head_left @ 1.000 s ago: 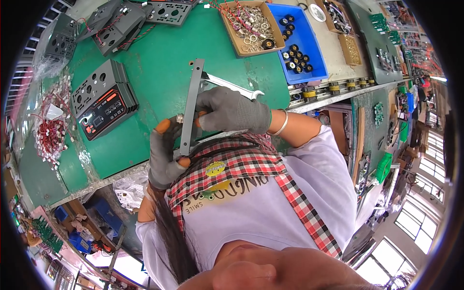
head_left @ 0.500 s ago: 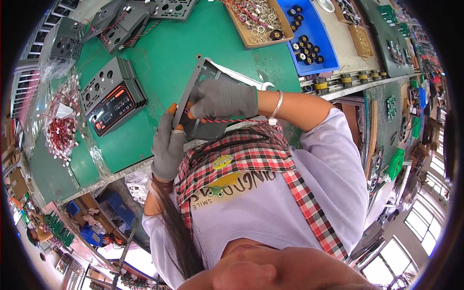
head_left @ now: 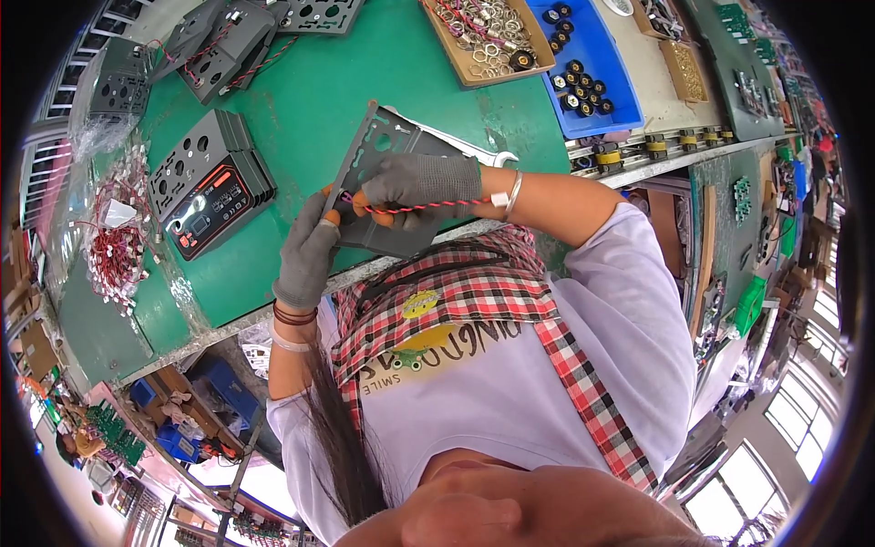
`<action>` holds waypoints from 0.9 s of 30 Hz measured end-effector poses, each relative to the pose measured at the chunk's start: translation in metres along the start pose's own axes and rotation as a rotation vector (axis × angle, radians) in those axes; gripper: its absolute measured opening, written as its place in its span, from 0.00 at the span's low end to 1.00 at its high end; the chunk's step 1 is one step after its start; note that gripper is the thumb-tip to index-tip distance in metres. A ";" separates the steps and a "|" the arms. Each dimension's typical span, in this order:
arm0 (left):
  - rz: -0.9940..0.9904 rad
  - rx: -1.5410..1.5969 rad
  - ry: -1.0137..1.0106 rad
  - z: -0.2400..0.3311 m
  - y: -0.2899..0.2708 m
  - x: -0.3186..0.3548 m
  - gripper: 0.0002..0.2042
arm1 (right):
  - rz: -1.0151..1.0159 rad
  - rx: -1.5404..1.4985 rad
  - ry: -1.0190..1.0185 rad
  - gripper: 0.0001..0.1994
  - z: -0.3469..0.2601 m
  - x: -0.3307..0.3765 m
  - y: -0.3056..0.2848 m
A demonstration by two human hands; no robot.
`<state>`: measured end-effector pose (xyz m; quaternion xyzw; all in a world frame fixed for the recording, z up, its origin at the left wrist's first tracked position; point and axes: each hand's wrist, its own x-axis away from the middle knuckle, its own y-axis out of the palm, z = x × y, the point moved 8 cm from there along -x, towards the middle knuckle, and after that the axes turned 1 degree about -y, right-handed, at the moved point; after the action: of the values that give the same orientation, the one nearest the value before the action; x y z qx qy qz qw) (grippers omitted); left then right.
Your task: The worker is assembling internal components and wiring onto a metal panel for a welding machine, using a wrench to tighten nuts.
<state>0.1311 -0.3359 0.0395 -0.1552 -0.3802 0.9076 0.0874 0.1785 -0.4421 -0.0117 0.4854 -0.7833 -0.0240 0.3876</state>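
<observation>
A grey metal panel (head_left: 381, 137) with punched holes is held tilted over the near edge of the green bench. My left hand (head_left: 307, 255), in a grey glove, grips its lower left edge. My right hand (head_left: 421, 182), also gloved, lies across the panel's face with the fingers closed on a twisted red and black wire (head_left: 428, 206) that runs along the panel toward my wrist. A white strip shows behind the panel's far edge.
A stack of grey panels with a red display face (head_left: 211, 191) lies to the left. Red wire bundles (head_left: 114, 246) sit at the far left. A brown tray of rings (head_left: 488, 41) and a blue tray of black knobs (head_left: 583, 73) stand beyond. More grey panels (head_left: 219, 41) at the back.
The panel has turned from nearly edge-on to showing its holed face. Both hands have stayed on it, and the red and black wire now shows stretched across it.
</observation>
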 end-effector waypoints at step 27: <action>0.013 1.040 -0.724 -0.062 0.074 0.039 0.21 | 0.229 0.077 -0.252 0.14 0.025 0.003 -0.006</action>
<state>0.1129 -0.3357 -0.0629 0.2220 0.1061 0.9692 0.0117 0.1668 -0.4564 -0.0295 0.4007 -0.8762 -0.0104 0.2676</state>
